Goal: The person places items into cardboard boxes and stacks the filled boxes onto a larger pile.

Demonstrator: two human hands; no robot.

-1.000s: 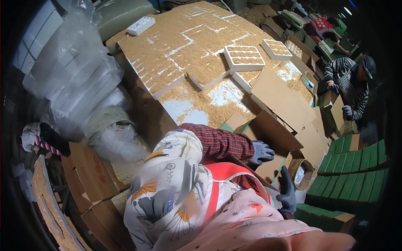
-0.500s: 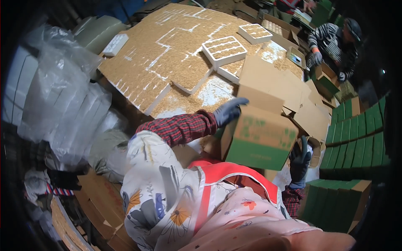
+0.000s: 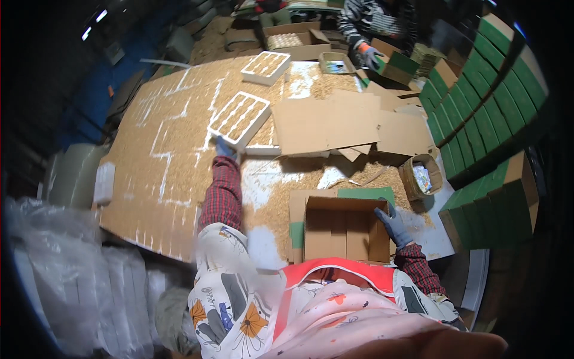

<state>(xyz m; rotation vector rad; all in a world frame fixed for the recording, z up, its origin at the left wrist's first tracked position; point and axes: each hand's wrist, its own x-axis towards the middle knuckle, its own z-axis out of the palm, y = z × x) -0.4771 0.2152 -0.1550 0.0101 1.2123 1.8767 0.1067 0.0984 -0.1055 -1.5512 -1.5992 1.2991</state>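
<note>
1. Our right hand [image 3: 393, 226] grips the open box [image 3: 345, 216] at the near edge of the desk [image 3: 261, 186].
2. Our left hand [image 3: 225, 148] touches a white tray [image 3: 240, 119]; whether it grips, we cannot tell.
3. Beyond the box, cardboard sheets [image 3: 326, 124] intervene; a basket [image 3: 412, 183] stands near the right edge.

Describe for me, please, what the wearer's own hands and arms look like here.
The left hand and right hand wear blue-grey gloves. Red-and-dark plaid sleeves show above them, then white patterned fabric with orange flowers on the left side.
</note>
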